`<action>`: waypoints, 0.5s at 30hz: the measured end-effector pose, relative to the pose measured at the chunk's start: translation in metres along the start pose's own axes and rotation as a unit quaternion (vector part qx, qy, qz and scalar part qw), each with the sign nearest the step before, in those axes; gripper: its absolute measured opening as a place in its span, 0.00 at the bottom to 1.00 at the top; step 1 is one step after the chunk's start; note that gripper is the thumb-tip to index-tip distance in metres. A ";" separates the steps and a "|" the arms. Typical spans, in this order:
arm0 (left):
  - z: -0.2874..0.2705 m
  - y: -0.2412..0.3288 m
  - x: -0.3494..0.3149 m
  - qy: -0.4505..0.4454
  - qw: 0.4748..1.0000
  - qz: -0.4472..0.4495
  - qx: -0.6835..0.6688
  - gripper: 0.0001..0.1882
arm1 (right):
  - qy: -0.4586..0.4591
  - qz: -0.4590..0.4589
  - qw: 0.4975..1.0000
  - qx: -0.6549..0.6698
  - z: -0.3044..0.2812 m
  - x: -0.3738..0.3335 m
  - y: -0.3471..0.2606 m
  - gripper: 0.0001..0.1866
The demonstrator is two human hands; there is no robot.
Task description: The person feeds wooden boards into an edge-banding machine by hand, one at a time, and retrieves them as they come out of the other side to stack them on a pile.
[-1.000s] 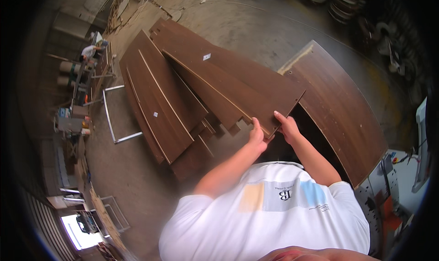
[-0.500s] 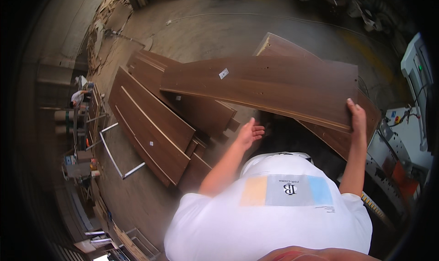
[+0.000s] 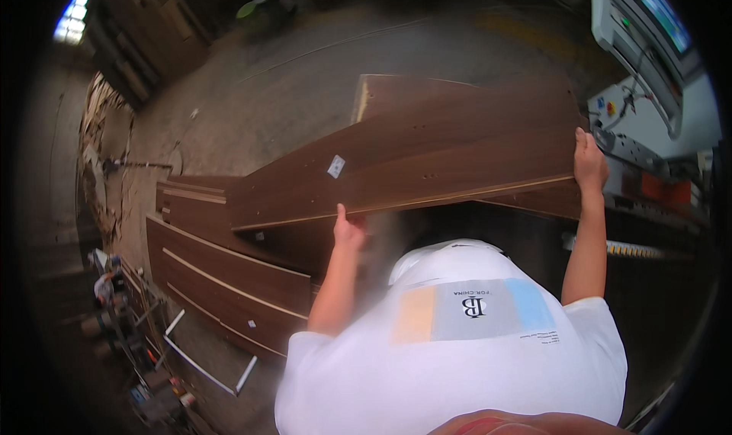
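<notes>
A long dark brown wooden board (image 3: 457, 141) with a small white label spans the space before me. My right hand (image 3: 591, 160) grips its right end, thumb on the top face. Along the near edge, left of the middle, my left hand (image 3: 350, 231) holds the board from below, its thumb up at the edge and the other fingers mostly hidden underneath. Beneath the held board, a second brown board (image 3: 389, 93) shows past its far edge. More brown panels (image 3: 229, 271) lie stacked at the left, partly covered by the board's left end.
A machine with a screen and control panel (image 3: 648, 46) stands at the right, with a yellow-marked scale bar (image 3: 640, 250) below it. A white metal frame (image 3: 202, 366) lies on the floor at the left. Scrap strips (image 3: 103, 145) are heaped along the far left.
My left hand, free of the board before, now takes its near edge. The view has turned right, the machine's screen has come in, and the board's left end sits lower in view.
</notes>
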State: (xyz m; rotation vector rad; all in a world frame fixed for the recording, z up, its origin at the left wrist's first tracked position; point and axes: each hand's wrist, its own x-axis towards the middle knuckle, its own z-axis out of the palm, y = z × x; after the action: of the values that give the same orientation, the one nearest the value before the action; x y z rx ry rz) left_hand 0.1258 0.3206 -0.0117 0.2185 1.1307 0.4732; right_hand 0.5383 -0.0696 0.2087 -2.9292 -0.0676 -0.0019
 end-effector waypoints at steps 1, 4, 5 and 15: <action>-0.012 -0.001 0.008 -0.018 1.000 0.009 0.020 0.22 | 0.001 0.001 1.000 0.005 0.006 0.000 0.005 0.29; -0.003 0.004 -0.004 0.027 0.997 0.007 0.067 0.19 | -0.001 0.020 1.000 0.012 0.022 -0.012 0.019 0.29; 0.002 0.006 -0.008 0.038 0.996 0.013 0.080 0.20 | -0.010 0.018 1.000 0.017 0.032 -0.016 0.030 0.29; -0.010 0.037 -0.002 0.081 0.963 0.064 0.248 0.22 | 0.029 0.048 0.997 0.053 0.100 -0.112 0.095 0.19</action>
State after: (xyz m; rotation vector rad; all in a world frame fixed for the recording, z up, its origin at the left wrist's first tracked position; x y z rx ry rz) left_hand 0.1068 0.3517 0.0013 0.7040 1.3903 0.3163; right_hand 0.4303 -0.1467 0.0907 -2.8200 0.0810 -0.0668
